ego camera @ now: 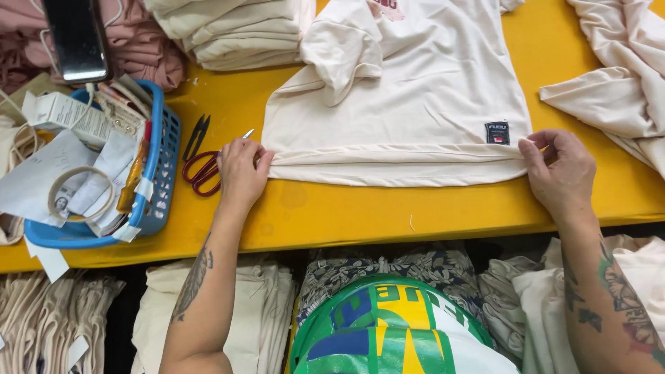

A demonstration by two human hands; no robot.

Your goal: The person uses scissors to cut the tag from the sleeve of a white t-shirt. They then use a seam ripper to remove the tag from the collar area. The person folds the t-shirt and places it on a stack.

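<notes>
A cream T-shirt point(415, 90) lies flat on the yellow table point(325, 208), hem toward me, with a small dark label near its right hem corner. My left hand point(239, 170) pinches the left hem corner. My right hand point(557, 170) pinches the right hem corner. The hem is stretched straight between both hands. Red-handled scissors point(202, 170) lie just left of my left hand, partly under it.
A blue plastic basket point(156, 180) with papers, tape and tags sits at the left. Small black snips point(197, 135) lie beside it. Folded cream garments point(235, 31) are stacked at the back, another cream garment point(616, 76) at the right. More garments hang below the table edge.
</notes>
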